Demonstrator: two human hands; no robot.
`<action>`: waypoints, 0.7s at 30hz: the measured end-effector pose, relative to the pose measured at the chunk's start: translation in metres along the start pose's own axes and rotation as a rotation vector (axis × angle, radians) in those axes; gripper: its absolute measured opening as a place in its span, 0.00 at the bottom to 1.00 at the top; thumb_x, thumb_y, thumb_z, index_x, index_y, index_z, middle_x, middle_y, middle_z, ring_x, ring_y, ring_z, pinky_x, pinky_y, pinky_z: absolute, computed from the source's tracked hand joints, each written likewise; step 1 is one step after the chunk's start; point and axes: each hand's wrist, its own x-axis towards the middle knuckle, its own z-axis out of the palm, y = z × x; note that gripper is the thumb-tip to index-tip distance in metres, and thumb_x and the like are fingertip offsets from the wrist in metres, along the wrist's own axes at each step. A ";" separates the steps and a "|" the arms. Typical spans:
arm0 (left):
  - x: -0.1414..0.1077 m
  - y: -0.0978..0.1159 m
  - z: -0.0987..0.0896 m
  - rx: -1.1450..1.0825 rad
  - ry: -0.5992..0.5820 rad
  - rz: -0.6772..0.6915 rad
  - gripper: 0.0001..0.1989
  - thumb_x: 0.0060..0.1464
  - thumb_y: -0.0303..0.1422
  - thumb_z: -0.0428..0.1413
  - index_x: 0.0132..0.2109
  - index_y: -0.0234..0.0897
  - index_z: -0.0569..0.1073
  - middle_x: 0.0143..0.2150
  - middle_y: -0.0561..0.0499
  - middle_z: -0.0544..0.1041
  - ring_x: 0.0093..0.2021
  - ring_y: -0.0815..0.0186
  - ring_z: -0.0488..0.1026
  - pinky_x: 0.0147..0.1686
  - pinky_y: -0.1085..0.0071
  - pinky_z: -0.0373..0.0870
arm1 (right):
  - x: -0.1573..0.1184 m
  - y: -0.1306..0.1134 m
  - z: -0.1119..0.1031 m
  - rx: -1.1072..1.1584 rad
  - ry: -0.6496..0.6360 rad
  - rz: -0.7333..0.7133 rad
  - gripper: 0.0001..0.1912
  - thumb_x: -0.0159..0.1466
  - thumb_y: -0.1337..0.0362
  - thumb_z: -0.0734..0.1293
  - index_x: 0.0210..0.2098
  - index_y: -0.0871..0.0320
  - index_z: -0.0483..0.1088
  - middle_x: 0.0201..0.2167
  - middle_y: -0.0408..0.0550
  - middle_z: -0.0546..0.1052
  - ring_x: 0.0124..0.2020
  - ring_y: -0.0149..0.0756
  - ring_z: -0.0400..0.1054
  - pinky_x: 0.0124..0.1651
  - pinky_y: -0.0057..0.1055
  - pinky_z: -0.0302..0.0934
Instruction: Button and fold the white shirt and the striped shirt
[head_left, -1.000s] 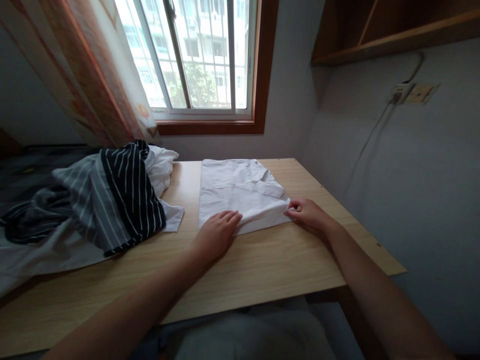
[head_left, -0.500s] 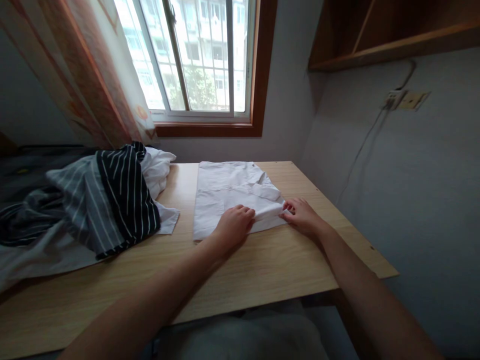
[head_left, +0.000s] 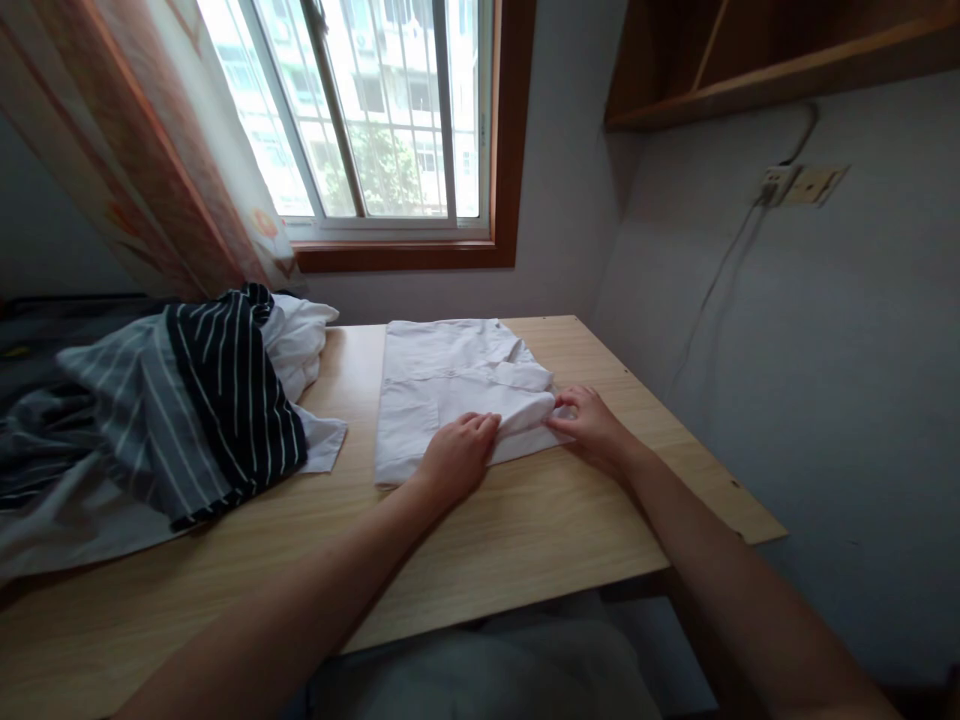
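Note:
A white garment [head_left: 420,400] lies folded and mostly flat on the light wooden table [head_left: 450,560], its right side narrower and creased. At its near edge, my left hand [head_left: 459,455] has its fingers closed together on the cloth, palm down. My right hand [head_left: 589,425] pinches the garment's right corner between thumb and fingers. A raised fold of cloth runs between the two hands.
To the left lies a heap of clothes, with a black and grey striped garment [head_left: 225,400] over white cloth [head_left: 292,345]. Behind are a window and a curtain [head_left: 172,150]. A wooden shelf [head_left: 750,90] and a plugged-in cable [head_left: 709,290] are at the right wall.
The view has shifted slightly, so the scene sits a little further left. Both hands stay at the garment's near edge, and the fold between them looks slightly changed.

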 end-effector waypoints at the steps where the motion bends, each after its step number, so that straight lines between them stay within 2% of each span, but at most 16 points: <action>1: -0.001 0.000 0.000 0.002 0.025 0.013 0.12 0.66 0.31 0.48 0.53 0.36 0.70 0.50 0.44 0.78 0.51 0.58 0.73 0.48 0.62 0.72 | 0.000 0.000 0.001 -0.004 0.010 0.001 0.09 0.55 0.60 0.71 0.33 0.58 0.76 0.37 0.50 0.76 0.45 0.44 0.67 0.52 0.38 0.57; 4: -0.003 0.002 0.002 0.025 0.069 0.038 0.16 0.65 0.40 0.50 0.53 0.35 0.70 0.52 0.43 0.77 0.52 0.55 0.72 0.48 0.59 0.73 | 0.000 -0.001 0.005 -0.007 0.037 -0.008 0.05 0.55 0.63 0.70 0.30 0.58 0.75 0.35 0.49 0.76 0.43 0.43 0.67 0.51 0.37 0.57; 8: -0.002 0.005 0.005 0.017 0.076 0.033 0.14 0.62 0.34 0.53 0.53 0.37 0.71 0.53 0.45 0.77 0.52 0.56 0.72 0.48 0.59 0.73 | -0.001 -0.005 0.006 -0.062 0.045 -0.024 0.04 0.55 0.64 0.70 0.27 0.58 0.73 0.32 0.48 0.76 0.39 0.41 0.66 0.47 0.35 0.57; 12: 0.000 0.007 0.010 -0.027 0.084 0.034 0.13 0.62 0.30 0.51 0.52 0.36 0.72 0.52 0.45 0.78 0.53 0.57 0.72 0.51 0.59 0.72 | -0.004 -0.008 0.004 -0.074 0.036 -0.001 0.03 0.54 0.65 0.69 0.25 0.58 0.73 0.29 0.47 0.75 0.37 0.40 0.66 0.44 0.33 0.56; 15: 0.000 0.007 0.014 -0.056 0.087 0.056 0.16 0.63 0.28 0.50 0.57 0.34 0.70 0.57 0.43 0.76 0.57 0.57 0.71 0.55 0.58 0.70 | -0.006 -0.009 0.002 0.026 0.017 0.009 0.05 0.55 0.62 0.69 0.27 0.58 0.75 0.29 0.46 0.75 0.35 0.38 0.66 0.40 0.31 0.57; 18: -0.001 0.005 0.018 -0.083 0.083 0.066 0.21 0.63 0.27 0.50 0.62 0.33 0.66 0.59 0.41 0.75 0.61 0.57 0.69 0.58 0.58 0.68 | -0.007 -0.012 0.001 0.133 -0.007 0.058 0.11 0.54 0.58 0.71 0.32 0.59 0.77 0.28 0.45 0.74 0.31 0.36 0.66 0.34 0.29 0.56; 21: 0.000 0.005 0.018 -0.115 0.063 0.083 0.20 0.63 0.26 0.50 0.61 0.34 0.68 0.57 0.44 0.77 0.60 0.58 0.70 0.59 0.61 0.68 | -0.008 -0.018 0.003 0.200 -0.006 0.132 0.17 0.54 0.54 0.71 0.37 0.60 0.77 0.24 0.43 0.73 0.26 0.33 0.64 0.30 0.28 0.54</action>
